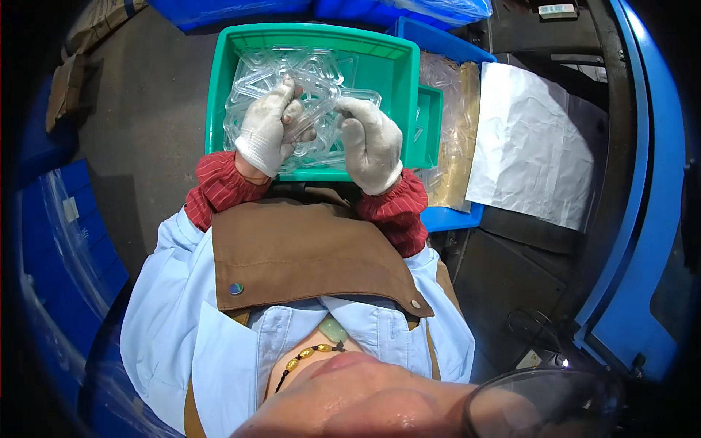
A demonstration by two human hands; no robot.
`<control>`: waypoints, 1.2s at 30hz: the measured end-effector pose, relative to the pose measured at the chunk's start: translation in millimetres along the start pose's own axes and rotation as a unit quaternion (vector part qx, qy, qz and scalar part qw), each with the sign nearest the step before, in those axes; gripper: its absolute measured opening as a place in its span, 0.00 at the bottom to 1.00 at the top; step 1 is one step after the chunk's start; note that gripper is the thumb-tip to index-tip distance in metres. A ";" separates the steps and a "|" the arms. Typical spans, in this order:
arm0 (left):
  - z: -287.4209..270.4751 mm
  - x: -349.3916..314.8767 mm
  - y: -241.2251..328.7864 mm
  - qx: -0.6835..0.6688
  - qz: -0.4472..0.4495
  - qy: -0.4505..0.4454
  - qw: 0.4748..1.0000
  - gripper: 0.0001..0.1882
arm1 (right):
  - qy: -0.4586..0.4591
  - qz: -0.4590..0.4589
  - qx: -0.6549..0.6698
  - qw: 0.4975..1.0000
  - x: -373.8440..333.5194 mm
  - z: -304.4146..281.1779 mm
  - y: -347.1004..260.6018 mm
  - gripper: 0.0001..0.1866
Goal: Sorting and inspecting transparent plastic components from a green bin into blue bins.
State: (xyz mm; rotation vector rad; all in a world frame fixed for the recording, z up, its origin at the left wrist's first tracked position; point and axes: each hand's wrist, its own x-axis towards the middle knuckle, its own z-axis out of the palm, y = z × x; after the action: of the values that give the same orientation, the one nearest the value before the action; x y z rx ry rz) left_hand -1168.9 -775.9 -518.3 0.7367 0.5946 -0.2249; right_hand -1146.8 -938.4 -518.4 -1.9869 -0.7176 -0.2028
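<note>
Both my hands wear whitish work gloves and are over a green bin (314, 175) full of clear plastic pieces. My left hand (272, 124) is closed around a clear plastic frame (318, 109) with rounded ends, its bare fingertips showing through the glove. At the right end of this frame is my right hand (371, 139), fingers bent and the thumb close to them, seeming to grip its edge. Under and behind the hands, more clear plastic frames (252, 80) lie in a loose heap, some overlapping.
A smaller green tray (431, 128) stands against the bin's right side. Beyond it, a blue crate (475, 212) holds clear pieces and brown cardboard, partly covered by a white sheet (537, 146). Blue machine framing (631, 182) rises at the right; blue boxes (87, 219) stand left.
</note>
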 end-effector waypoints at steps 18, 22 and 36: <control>-3.7 -7.4 15.8 0.140 0.056 -0.176 0.973 0.15 | 0.010 0.132 0.142 0.981 24.6 -22.1 -12.5 0.13; -5.5 -3.7 8.1 0.237 0.206 -0.136 0.939 0.12 | -0.041 0.267 0.162 0.949 18.7 -3.4 -24.8 0.07; -50.5 23.7 3.2 0.769 0.382 -0.068 0.508 0.20 | -0.200 0.402 0.124 0.885 104.6 -31.9 3.9 0.11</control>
State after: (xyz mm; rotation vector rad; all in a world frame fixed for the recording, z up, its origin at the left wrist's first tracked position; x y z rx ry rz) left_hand -1170.0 -738.6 -559.9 2.6356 -0.3650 0.1084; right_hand -1054.8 -924.8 -460.7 -1.9236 -0.0988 0.7766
